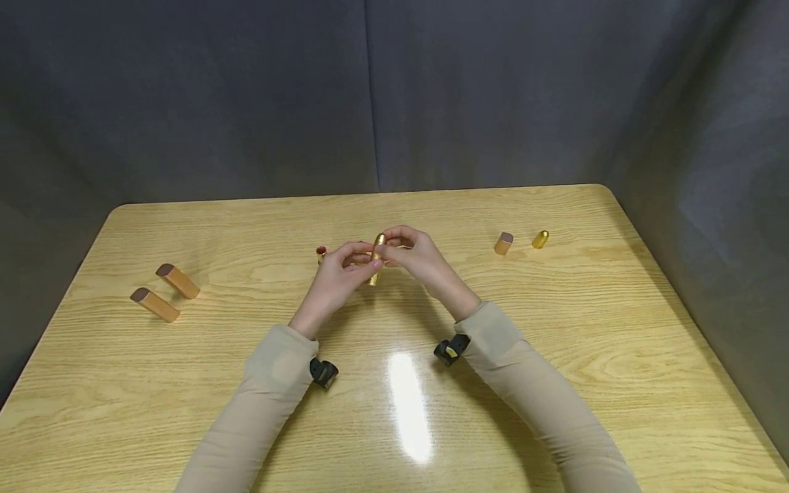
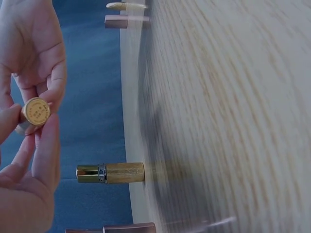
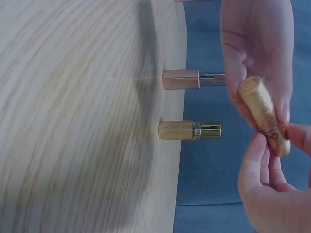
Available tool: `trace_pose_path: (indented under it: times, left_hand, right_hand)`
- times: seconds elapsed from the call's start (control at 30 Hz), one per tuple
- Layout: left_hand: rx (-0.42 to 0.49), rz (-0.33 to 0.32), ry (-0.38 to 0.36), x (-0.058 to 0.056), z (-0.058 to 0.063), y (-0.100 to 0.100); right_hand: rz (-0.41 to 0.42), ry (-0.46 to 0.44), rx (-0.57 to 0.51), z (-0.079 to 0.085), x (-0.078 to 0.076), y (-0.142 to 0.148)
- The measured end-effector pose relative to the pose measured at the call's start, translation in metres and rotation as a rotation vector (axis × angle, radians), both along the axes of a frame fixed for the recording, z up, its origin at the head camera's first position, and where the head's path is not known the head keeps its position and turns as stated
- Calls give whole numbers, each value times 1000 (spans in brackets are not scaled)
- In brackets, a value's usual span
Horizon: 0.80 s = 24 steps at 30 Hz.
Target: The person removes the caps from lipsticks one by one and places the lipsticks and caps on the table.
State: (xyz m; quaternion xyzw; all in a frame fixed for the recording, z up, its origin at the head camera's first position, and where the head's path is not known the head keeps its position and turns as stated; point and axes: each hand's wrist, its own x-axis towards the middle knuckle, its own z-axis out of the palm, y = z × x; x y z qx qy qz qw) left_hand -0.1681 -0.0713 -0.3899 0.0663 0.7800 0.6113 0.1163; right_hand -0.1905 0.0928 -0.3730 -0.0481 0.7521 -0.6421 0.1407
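My left hand (image 1: pixel 333 281) and right hand (image 1: pixel 419 257) meet over the middle of the table, both on one gold lipstick (image 1: pixel 378 243) held above the wood. Thumb and fingers of the left hand pinch its flat-ended lower part, whose stamped round base (image 2: pixel 36 110) faces the camera in the left wrist view. Near the rounded end, the right hand pinches the tube; a small dark mark shows there in the right wrist view. Behind the left hand stands a second gold lipstick (image 1: pixel 321 251), capless, with a shiny gold collar; its opening looks red from above.
Two rose-copper lipstick tubes (image 1: pixel 177 281) stand upright on the left of the table. A short rose-copper piece (image 1: pixel 503 243) and a domed gold cap (image 1: pixel 540 239) stand at the right. A dark curtain (image 1: pixel 246 103) hangs behind the wooden table (image 1: pixel 585 287).
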Motion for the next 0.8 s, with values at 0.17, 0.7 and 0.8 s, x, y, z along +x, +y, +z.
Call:
trace_pose_path:
  times: [0.17,0.7,0.8]
  left_hand:
    - [9,-5,-8,0,0,0]
    - [10,-29,21,-1,-2,-3]
    - [7,-37,30,0,-2,-4]
  right_hand:
    - [10,-2,6,0,-1,1]
    - [7,-21,-53,-2,-1,-1]
    - [11,-26,-64,-3,-1,0]
